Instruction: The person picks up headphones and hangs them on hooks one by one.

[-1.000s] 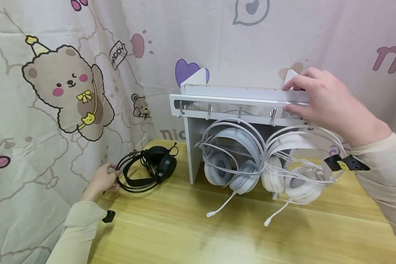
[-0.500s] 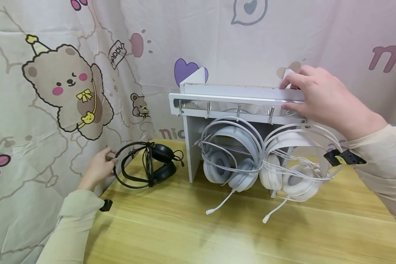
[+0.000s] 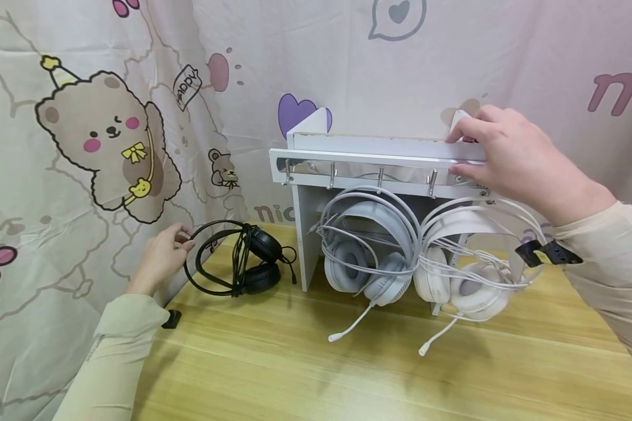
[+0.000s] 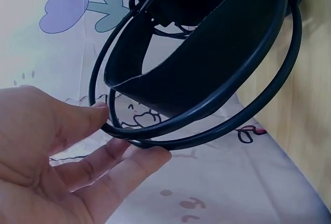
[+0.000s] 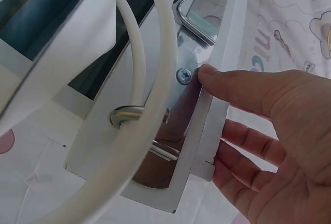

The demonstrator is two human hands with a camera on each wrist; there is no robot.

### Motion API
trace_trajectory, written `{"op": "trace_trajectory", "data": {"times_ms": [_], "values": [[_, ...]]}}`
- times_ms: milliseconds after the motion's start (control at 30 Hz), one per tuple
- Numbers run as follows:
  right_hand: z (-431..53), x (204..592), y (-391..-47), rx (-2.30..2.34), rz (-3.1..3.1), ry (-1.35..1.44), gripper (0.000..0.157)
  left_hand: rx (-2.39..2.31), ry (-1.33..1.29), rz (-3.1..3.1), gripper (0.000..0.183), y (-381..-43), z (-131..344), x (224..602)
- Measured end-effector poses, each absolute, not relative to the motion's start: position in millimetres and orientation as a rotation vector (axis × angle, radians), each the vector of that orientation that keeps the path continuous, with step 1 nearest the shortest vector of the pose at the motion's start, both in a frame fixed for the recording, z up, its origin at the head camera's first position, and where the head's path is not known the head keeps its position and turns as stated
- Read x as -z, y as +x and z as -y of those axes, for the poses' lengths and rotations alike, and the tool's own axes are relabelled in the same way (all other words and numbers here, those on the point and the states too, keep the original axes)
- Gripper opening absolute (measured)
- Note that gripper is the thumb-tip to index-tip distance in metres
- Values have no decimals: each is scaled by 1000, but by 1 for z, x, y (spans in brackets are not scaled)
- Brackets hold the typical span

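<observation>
My left hand (image 3: 160, 257) pinches the thin headband hoops of a black headset (image 3: 263, 278) at the left. In the left wrist view, thumb and fingers close on the two hoops at the end of the black headset (image 4: 222, 53). Its cable is bundled round the band, and its ear cups point toward the rack. My right hand (image 3: 526, 158) grips the top right end of a white rack (image 3: 308, 234), thumb at the front rail (image 5: 207, 100). Two white headsets hang from the rack's hooks, a greyish-white headset (image 3: 392, 280) and a creamier white headset (image 3: 481, 295), boom microphones pointing down.
Several metal hooks line the front rail; the left hook (image 3: 288, 173) bears nothing. The rack stands on a wooden table (image 3: 316, 362). A printed curtain (image 3: 110, 245) hangs close behind and at the left, right beside my left hand.
My left hand has moved up slightly with the black headset. The headset has turned, its ear cups swinging round toward the rack. My right hand keeps its grip on the rack.
</observation>
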State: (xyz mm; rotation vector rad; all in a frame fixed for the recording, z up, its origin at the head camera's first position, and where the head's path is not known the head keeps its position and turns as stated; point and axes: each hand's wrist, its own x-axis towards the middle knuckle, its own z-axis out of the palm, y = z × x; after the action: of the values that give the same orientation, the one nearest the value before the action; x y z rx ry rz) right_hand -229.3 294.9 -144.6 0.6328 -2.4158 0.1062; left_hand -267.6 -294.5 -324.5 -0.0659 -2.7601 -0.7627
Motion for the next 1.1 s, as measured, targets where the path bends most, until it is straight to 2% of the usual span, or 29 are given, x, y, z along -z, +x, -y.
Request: {"op": "trace_trajectory", "data": {"times_ms": [333, 1100], "values": [[-295, 148, -228, -102, 2391, 629, 39, 653, -102, 2824, 45, -271, 295, 317], [-294, 153, -226, -127, 2356, 633, 37, 400, -286, 2607, 25, -268, 267, 297]]}}
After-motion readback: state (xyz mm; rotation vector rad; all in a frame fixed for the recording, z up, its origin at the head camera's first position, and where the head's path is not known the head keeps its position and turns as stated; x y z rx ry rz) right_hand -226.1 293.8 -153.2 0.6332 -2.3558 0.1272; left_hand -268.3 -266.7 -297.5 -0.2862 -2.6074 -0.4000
